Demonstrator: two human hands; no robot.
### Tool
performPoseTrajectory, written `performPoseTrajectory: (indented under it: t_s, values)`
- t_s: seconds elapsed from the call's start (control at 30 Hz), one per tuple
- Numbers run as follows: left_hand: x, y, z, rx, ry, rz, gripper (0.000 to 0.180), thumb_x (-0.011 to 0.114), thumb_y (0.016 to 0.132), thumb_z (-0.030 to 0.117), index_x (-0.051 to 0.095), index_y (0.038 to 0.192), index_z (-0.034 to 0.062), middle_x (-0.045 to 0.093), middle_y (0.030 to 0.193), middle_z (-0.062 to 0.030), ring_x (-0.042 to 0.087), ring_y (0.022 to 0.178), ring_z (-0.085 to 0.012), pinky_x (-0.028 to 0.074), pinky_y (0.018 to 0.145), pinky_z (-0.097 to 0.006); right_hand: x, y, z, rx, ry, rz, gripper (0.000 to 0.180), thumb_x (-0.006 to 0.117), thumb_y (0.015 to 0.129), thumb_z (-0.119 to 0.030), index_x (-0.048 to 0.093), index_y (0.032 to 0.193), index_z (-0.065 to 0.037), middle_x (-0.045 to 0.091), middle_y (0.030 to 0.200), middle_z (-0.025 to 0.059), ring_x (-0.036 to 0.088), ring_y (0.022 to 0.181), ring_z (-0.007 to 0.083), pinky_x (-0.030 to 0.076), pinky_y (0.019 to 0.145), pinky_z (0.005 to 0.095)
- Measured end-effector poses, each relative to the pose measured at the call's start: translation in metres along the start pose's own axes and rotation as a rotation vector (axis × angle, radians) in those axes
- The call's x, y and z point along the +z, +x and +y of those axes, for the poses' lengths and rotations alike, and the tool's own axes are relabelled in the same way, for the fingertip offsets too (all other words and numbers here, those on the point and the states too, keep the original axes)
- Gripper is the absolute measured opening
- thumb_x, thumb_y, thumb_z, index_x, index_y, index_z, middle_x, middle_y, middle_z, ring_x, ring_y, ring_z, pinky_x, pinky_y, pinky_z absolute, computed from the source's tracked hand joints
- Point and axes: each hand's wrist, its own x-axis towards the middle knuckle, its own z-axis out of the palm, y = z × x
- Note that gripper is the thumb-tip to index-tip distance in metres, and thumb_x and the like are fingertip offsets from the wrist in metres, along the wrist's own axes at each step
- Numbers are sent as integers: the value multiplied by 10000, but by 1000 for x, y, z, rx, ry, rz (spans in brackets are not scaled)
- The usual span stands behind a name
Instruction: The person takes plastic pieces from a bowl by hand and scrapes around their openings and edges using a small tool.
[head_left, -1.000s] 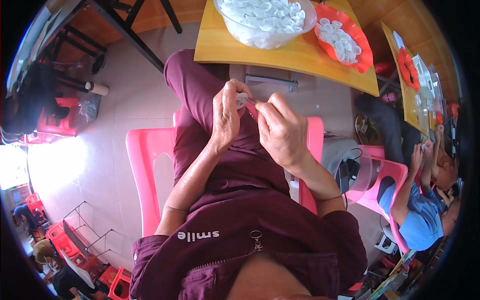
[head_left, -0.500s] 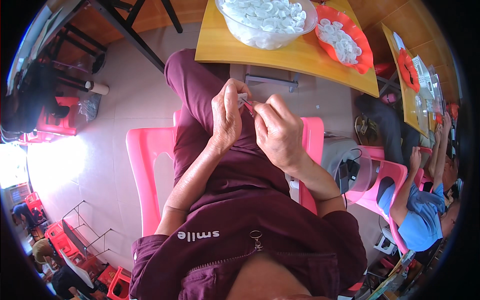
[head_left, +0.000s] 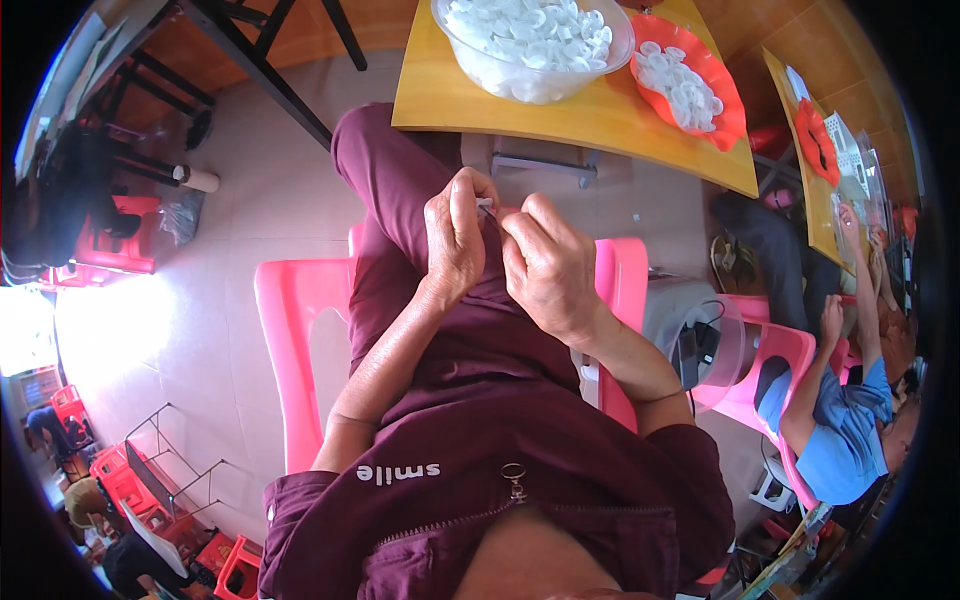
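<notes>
My left hand [head_left: 456,238] and my right hand [head_left: 548,268] meet over my lap, fingertips pinched together on a small white piece [head_left: 486,207] that is mostly hidden between them. I sit on a pink plastic chair [head_left: 290,330] in maroon clothes. Ahead on the yellow table [head_left: 440,95] stands a clear bowl [head_left: 532,42] heaped with small white pieces, and beside it to the right an orange tray [head_left: 690,85] with more of them.
A second yellow table [head_left: 800,190] with an orange tray stands at the right. A person in a blue shirt [head_left: 835,430] sits on a pink chair at the right. Red stools [head_left: 105,470] stand at the lower left, dark table legs at the upper left.
Both hands have stayed together over my lap, with only small finger movements on the white piece.
</notes>
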Motion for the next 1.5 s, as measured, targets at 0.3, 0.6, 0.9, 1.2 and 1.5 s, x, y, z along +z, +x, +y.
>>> performPoseTrajectory:
  t_s: [0.3, 0.6, 0.9, 1.2, 1.5]
  values:
    - [0, 4, -4, -208, -196, -1, 367, 310, 954, 256, 439, 704, 20, 461, 607, -35, 387, 524, -101, 323, 482, -253, 10, 1, 3, -67, -47, -5, 137, 584, 678, 45, 478, 724, -28, 433, 699, 83, 533, 563, 235, 445, 453, 349]
    - [-4, 7, -13, -126, -28, -69, 329, 318, 944, 223, 435, 721, 12, 482, 624, -102, 448, 544, -197, 362, 513, -320, 13, -1, 4, -14, -78, -12, 123, 575, 708, 28, 479, 754, -33, 442, 735, 93, 547, 585, 262, 461, 466, 364]
    - [2, 5, -9, -3, 219, 17, 275, 339, 924, 176, 462, 736, 17, 526, 670, -140, 535, 576, -289, 419, 541, -364, 14, -1, 4, 12, -115, -32, 138, 578, 700, 29, 475, 770, -30, 438, 748, 102, 547, 596, 272, 462, 483, 364]
    - [-4, 4, -19, 39, 225, -48, 217, 361, 908, 144, 430, 741, 24, 518, 632, -145, 539, 555, -340, 422, 504, -397, 13, 5, 14, 98, 240, -47, 123, 579, 668, 115, 519, 691, 10, 471, 677, 137, 501, 567, 334, 377, 489, 397]
    - [5, -4, -28, 31, 608, -96, 280, 377, 940, 229, 442, 732, 54, 549, 611, -186, 552, 581, -393, 417, 503, -480, 9, -1, 11, 140, 50, -189, 100, 544, 674, 82, 523, 728, 0, 488, 722, 148, 515, 618, 374, 400, 525, 445]
